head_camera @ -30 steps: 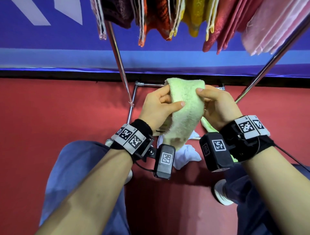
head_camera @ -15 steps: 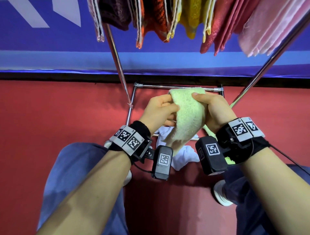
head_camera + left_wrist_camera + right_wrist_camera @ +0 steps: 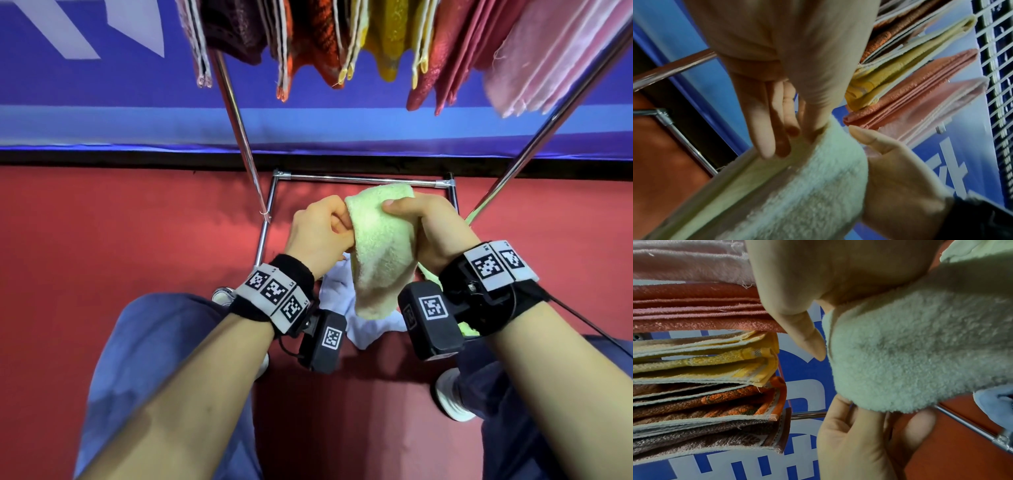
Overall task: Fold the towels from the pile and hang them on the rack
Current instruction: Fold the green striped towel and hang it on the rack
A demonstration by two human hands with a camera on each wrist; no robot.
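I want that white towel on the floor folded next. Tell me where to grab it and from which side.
Take the white towel by its lower pointed corner, coming from above. It lies crumpled on the red floor, and the green towel covers its middle.

A red floor (image 3: 102, 274) fills the lower part of the head view, meeting a blue wall along a black strip. On the floor stands the base of a chrome towel rack (image 3: 363, 179), its low bars forming a rectangle. A crumpled white towel (image 3: 337, 298) lies on the floor at the near edge of that rectangle, between the person's feet. A light green towel (image 3: 467, 329) lies just to its right, mostly hidden. Two white shoes (image 3: 452, 401) rest on the floor.
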